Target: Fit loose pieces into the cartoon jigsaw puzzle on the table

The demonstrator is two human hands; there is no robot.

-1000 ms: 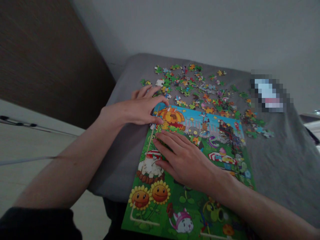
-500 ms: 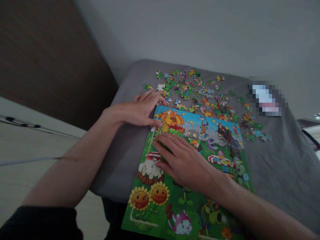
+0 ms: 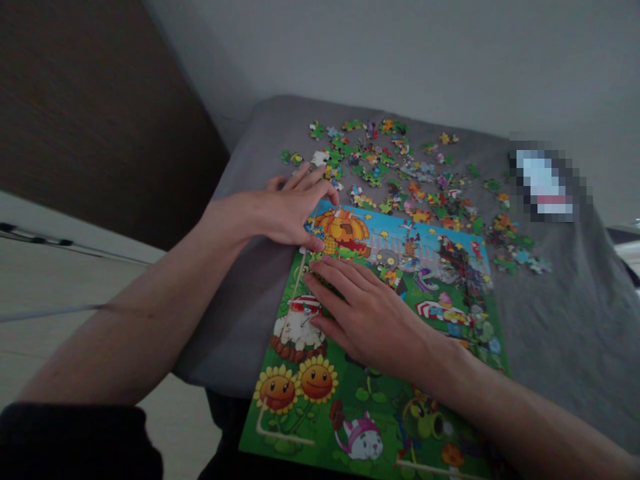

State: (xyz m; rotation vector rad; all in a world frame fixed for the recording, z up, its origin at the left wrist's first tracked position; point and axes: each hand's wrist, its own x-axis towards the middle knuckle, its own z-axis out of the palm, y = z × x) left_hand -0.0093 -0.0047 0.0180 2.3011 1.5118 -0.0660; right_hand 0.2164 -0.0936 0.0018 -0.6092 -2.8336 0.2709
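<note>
A cartoon jigsaw puzzle board [image 3: 295, 437] lies on a grey cloth, with pumpkin, sunflower and cat pictures on it. My left hand [image 3: 287, 210] spans its upper left corner. The thumb rests on the picture beside the pumpkin, and the index finger bends near the top edge; the other fingers reach out over the cloth. Flat on the left part of the board lies my right hand [image 3: 367, 310], its fingers stretched toward the left thumb. No loose piece shows in either hand. The right hand and forearm cover the board's middle.
Several loose jigsaw pieces [image 3: 373, 160] are scattered behind the board, spreading to its right. A blurred-out device [image 3: 543, 183] lies at the far right of the grey cloth [image 3: 560, 333]. A thin white cable [image 3: 50, 312] crosses by my left forearm.
The view has shifted slightly, so the pieces and the device appear higher. Both hands keep nearly the same places on the board, the right fingers slightly closer to the left thumb.
</note>
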